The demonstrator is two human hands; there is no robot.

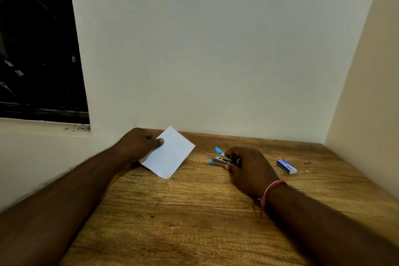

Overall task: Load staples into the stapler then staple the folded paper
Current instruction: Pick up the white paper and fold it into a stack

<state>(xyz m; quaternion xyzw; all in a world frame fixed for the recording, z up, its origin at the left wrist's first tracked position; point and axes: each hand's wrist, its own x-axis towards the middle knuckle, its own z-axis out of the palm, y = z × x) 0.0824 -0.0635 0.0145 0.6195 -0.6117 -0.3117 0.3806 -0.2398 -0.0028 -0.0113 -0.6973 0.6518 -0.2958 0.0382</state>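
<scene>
A white folded paper [170, 154] is held tilted just above the wooden table [194, 211] at its far left. My left hand [138, 144] pinches the paper's left edge, thumb on top. A small metal stapler with blue tips [220, 157] points left toward the paper, its jaws apart. My right hand [248, 168] grips the stapler's rear end, fingers curled round it. A gap of bare wood separates the stapler's tips from the paper.
A small blue and white staple box [287, 166] lies on the table to the right of my right hand. Walls close the table at the back and right. A dark window [38, 49] is at the left.
</scene>
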